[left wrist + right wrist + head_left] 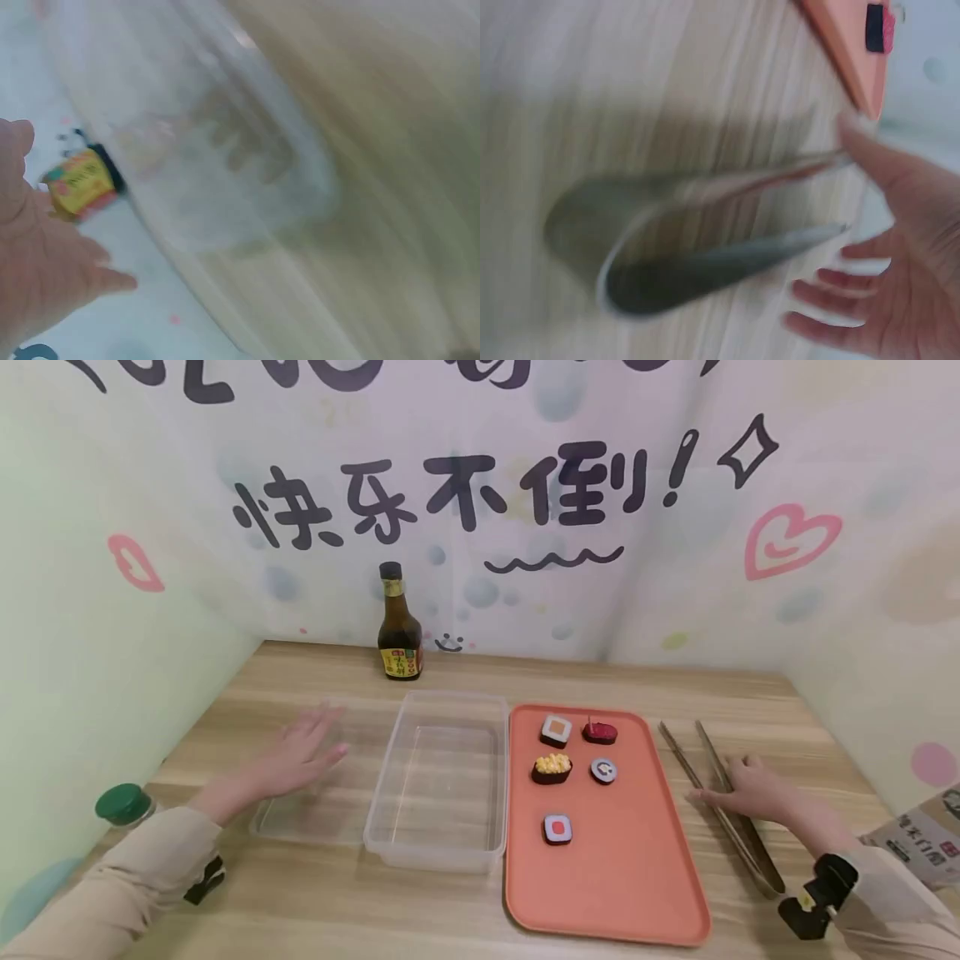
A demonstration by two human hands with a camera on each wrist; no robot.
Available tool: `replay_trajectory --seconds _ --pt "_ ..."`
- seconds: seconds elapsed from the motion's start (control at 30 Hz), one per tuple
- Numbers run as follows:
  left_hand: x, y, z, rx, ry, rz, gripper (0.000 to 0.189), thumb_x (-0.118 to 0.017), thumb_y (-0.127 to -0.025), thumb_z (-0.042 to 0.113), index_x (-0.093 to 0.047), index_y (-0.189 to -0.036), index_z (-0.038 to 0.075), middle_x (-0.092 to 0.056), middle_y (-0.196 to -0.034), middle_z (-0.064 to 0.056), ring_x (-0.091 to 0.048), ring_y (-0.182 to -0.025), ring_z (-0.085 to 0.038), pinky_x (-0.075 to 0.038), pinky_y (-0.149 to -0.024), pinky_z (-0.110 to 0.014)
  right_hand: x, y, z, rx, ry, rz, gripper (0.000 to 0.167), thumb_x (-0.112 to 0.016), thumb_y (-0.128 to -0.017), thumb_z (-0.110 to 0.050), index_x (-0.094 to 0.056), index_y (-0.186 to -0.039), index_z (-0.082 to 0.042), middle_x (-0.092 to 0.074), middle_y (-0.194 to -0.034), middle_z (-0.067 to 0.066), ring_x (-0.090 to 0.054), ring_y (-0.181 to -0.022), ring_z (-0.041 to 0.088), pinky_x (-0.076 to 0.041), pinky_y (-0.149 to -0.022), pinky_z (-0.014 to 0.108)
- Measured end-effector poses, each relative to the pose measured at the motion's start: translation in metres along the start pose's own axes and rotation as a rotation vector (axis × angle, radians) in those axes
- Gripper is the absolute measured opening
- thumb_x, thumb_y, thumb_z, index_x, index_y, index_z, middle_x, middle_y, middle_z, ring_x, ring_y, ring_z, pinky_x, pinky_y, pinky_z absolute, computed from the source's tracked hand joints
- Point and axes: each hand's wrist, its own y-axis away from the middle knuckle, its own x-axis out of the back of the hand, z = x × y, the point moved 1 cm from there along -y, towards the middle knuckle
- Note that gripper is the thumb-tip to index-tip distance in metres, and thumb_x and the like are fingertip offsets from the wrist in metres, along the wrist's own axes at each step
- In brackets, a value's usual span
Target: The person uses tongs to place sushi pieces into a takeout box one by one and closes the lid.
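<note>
Right of flat orange tray point(615, 877): right hand point(753, 789), fingers loose, at V-shaped metal tongs point(697, 279); left of tray: left hand point(300, 757), fingers extended, over clear plastic lid point(330, 817)

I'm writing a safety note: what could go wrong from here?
The tongs lie spread beside the tray, so lifting them might knock its rim. The sushi sits on it in separate pieces that could slide if it is bumped. The bottle stands beyond the box and might topple if knocked.

Soft, bright light; blur smears both wrist views.
</note>
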Motion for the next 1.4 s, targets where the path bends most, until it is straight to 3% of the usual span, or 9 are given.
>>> replay_trajectory --seconds 0.1,0.2,0.37,0.5,0.63,0.83,1.03,1.23,1.4 --pt "0.001 -0.007 0.013 -0.032 0.15 -0.04 0.067 -0.038 -0.097 0.036 -0.013 -0.143 -0.005 -0.007 -0.148 -0.032 -0.011 -0.134 -0.051 -0.012 -0.108 -0.067 -0.002 -0.001 -0.006 -0.014 -0.052 -0.03 0.059 -0.061 -0.084 -0.041 -0.047 -0.089 0.016 -0.047 -0.078 0.031 -0.053 -0.067 0.038 -0.047 -0.056 0.037" --pt "0.001 -0.017 0.026 -0.012 0.302 -0.118 0.067 -0.042 -0.097 0.033 -0.012 -0.143 -0.005 -0.013 -0.146 -0.033 -0.03 -0.126 -0.051 -0.033 -0.104 -0.059 -0.006 -0.002 -0.008 -0.007 -0.084 -0.022 0.038 -0.061 -0.084 -0.028 -0.04 -0.071 0.001 -0.036 -0.064 0.007 -0.039 -0.051 0.015 -0.035 -0.045 0.025" --pt "-0.006 -0.031 0.044 0.146 0.621 -0.275 0.069 -0.047 -0.095 0.027 -0.005 -0.146 0.005 -0.009 -0.147 -0.033 -0.049 -0.113 -0.045 -0.057 -0.079 -0.041 -0.007 -0.007 -0.006 0.085 -0.017 0.034 0.034 -0.06 -0.083 -0.015 -0.045 -0.078 0.015 -0.045 -0.069 0.015 -0.042 -0.059 0.019 -0.041 -0.052 0.032" --pt "-0.011 -0.036 0.051 0.185 0.782 -0.305 0.069 -0.047 -0.095 0.018 -0.003 -0.147 0.007 -0.011 -0.147 -0.033 -0.041 -0.123 -0.045 -0.059 -0.076 -0.038 0.0 -0.015 -0.007 0.171 -0.017 0.073 0.031 -0.06 -0.082 -0.009 -0.045 -0.079 0.017 -0.043 -0.067 0.013 -0.041 -0.06 0.019 -0.04 -0.053 0.032" --pt "-0.012 -0.037 0.053 0.199 0.832 -0.286 0.069 -0.048 -0.095 0.016 -0.004 -0.147 0.008 -0.015 -0.144 -0.035 -0.041 -0.122 -0.046 -0.059 -0.074 -0.037 0.016 -0.023 -0.019 0.21 -0.075 0.075 0.027 -0.057 -0.086 -0.006 -0.039 -0.089 0.014 -0.04 -0.07 0.008 -0.04 -0.062 0.016 -0.036 -0.053 0.027" --pt "-0.013 -0.034 0.055 0.217 0.803 -0.238 0.066 -0.047 -0.095 0.014 -0.007 -0.146 0.008 -0.023 -0.141 -0.036 -0.048 -0.117 -0.043 -0.059 -0.071 -0.035 0.038 -0.034 -0.05 0.331 0.008 0.189 0.024 -0.057 -0.086 -0.01 -0.045 -0.099 0.006 -0.048 -0.076 0.003 -0.045 -0.065 0.011 -0.039 -0.054 0.023" --pt "-0.016 -0.03 0.055 0.223 0.807 -0.213 0.064 -0.046 -0.095 0.013 -0.009 -0.146 0.007 -0.027 -0.14 -0.035 -0.047 -0.117 -0.044 -0.059 -0.073 -0.038 0.05 -0.033 -0.087 0.367 0.104 0.088 0.037 -0.057 -0.088 -0.018 -0.045 -0.118 0.001 -0.057 -0.088 0.008 -0.051 -0.066 0.011 -0.042 -0.055 0.027" --pt "-0.018 -0.026 0.055 0.212 0.813 -0.195 0.063 -0.046 -0.095 0.013 -0.009 -0.146 0.005 -0.032 -0.136 -0.036 -0.05 -0.114 -0.044 -0.059 -0.072 -0.037 0.05 -0.036 -0.111 0.412 0.231 0.025 0.04 -0.056 -0.089 -0.021 -0.049 -0.121 0.0 -0.058 -0.111 0.021 -0.057 -0.067 0.013 -0.044 -0.053 0.025" --pt "-0.017 -0.026 0.054 0.193 0.831 -0.189 0.063 -0.048 -0.094 0.015 -0.012 -0.145 0.005 -0.034 -0.135 -0.035 -0.05 -0.115 -0.042 -0.059 -0.073 -0.039 0.056 -0.038 -0.117 0.46 0.358 0.099 0.035 -0.059 -0.087 -0.023 -0.057 -0.114 -0.001 -0.052 -0.082 0.004 -0.044 -0.058 0.008 -0.036 -0.048 0.021"
